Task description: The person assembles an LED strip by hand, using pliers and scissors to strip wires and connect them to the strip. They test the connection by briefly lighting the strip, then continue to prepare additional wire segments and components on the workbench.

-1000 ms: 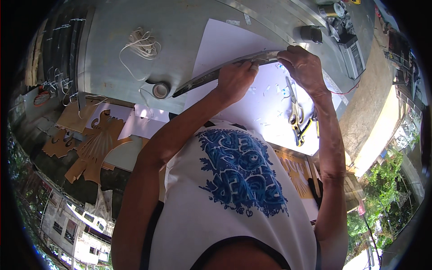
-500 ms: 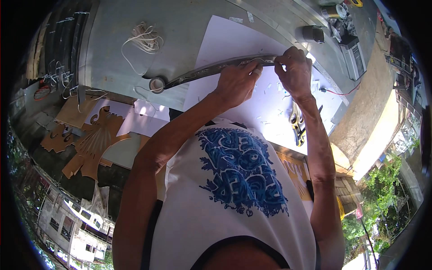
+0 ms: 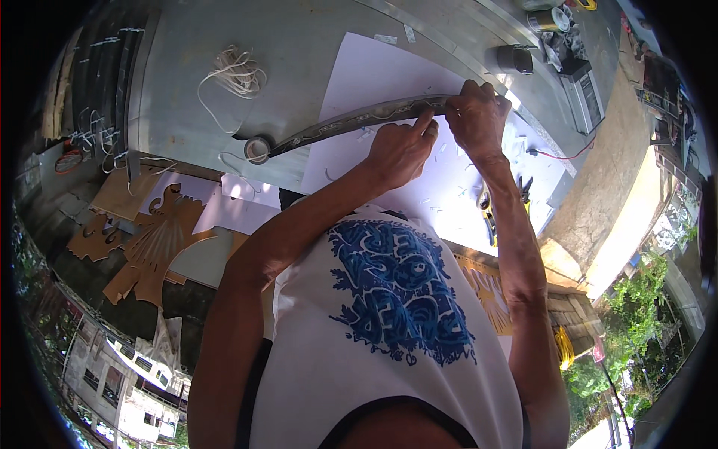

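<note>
A long, curved dark channel strip (image 3: 351,120) lies across the sheet-metal table, with a thin pale wire and small pale pieces along its inside. At its right end my right hand (image 3: 479,123) is closed, fingers curled over the strip. My left hand (image 3: 404,153) is just to the left, its index finger stretched out to the strip's near edge and the other fingers partly bent. At the strip's left end, a roll of tape (image 3: 257,149) stands against it. Beneath the strip lies a white sheet (image 3: 359,67) scattered with small clear scraps. Yellow-and-black pliers (image 3: 488,213) are partly hidden by my right forearm.
A bundle of white cord (image 3: 238,75) lies on the table (image 3: 176,67) at the far left. Far right are a black cylinder (image 3: 514,59), a grey metal box (image 3: 582,93) and a can (image 3: 548,20). Brown cut-out panels (image 3: 161,239) rest below the table's left edge.
My left hand has drawn back slightly toward me, its fingers lower on the strip. My right hand has shifted a little left. The strip remains on the sheet.
</note>
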Available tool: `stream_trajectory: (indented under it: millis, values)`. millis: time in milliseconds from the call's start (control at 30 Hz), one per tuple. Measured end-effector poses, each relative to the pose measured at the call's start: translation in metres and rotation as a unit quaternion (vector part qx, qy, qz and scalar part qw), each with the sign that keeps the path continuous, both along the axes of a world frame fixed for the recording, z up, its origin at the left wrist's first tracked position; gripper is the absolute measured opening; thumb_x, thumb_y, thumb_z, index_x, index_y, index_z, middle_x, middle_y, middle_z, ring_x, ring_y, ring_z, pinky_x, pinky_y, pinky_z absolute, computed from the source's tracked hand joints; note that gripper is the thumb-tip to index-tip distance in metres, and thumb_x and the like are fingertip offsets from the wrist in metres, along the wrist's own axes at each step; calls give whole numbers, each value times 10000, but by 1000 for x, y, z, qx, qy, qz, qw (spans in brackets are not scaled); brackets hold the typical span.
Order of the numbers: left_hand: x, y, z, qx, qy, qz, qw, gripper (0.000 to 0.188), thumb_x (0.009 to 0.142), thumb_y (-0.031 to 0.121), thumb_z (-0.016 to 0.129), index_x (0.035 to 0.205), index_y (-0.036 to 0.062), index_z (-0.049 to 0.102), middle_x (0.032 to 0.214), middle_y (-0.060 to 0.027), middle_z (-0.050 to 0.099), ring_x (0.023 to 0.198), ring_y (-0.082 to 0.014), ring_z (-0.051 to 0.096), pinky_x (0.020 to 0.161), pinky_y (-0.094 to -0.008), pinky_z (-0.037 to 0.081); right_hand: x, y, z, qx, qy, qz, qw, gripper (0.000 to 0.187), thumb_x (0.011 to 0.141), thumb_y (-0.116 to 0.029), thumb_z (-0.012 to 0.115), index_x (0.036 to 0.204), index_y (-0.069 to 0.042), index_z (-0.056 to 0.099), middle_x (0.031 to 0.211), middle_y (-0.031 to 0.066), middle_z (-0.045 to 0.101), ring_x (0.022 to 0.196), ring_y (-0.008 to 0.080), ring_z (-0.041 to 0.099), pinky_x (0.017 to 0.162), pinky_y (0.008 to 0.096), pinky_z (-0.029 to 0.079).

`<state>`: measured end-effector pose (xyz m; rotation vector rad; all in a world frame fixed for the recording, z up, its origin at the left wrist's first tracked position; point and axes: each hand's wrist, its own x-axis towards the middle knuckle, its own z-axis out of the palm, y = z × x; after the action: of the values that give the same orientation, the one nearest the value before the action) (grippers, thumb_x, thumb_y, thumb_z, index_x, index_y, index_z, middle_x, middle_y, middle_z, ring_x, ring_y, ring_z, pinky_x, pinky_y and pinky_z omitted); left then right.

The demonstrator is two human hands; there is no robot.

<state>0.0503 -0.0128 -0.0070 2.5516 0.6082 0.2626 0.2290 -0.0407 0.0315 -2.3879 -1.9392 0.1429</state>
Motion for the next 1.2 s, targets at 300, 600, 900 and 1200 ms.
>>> stream_trajectory:
  millis: [300, 600, 900, 1200]
  values:
    - [8, 1, 0, 20, 20, -12, 1000, 281, 815, 123, 705, 1054, -24, 711, 1293, -170, 603, 588, -234, 674, 543, -361, 546, -6, 7, 5, -91, -46, -8, 995, 61, 792, -186, 759, 735, -166, 765, 884, -6, 656, 963, 246, 569, 902, 546, 353]
    - [11, 3, 0, 19, 15, -9, 1000, 218, 724, 102, 739, 910, -7, 716, 1164, -138, 648, 611, -256, 686, 585, -384, 559, -5, 0, 2, -45, 15, -25, 999, 68, 804, -166, 727, 752, -169, 770, 881, -5, 655, 956, 252, 571, 920, 541, 360]
    - [16, 4, -2, 23, 25, -3, 999, 204, 729, 80, 709, 911, -11, 714, 1063, -130, 657, 607, -260, 687, 570, -387, 554, -5, 4, -1, -65, -16, -17, 998, 84, 803, -158, 712, 732, -149, 755, 877, 5, 655, 948, 255, 575, 880, 492, 365]
    - [10, 2, -3, 51, -14, 7, 999, 213, 737, 78, 709, 928, -16, 709, 1145, -139, 653, 618, -252, 688, 587, -374, 561, -6, 2, 3, -58, 42, -27, 997, 103, 816, -170, 697, 739, -127, 750, 895, 16, 656, 959, 254, 582, 880, 484, 362]
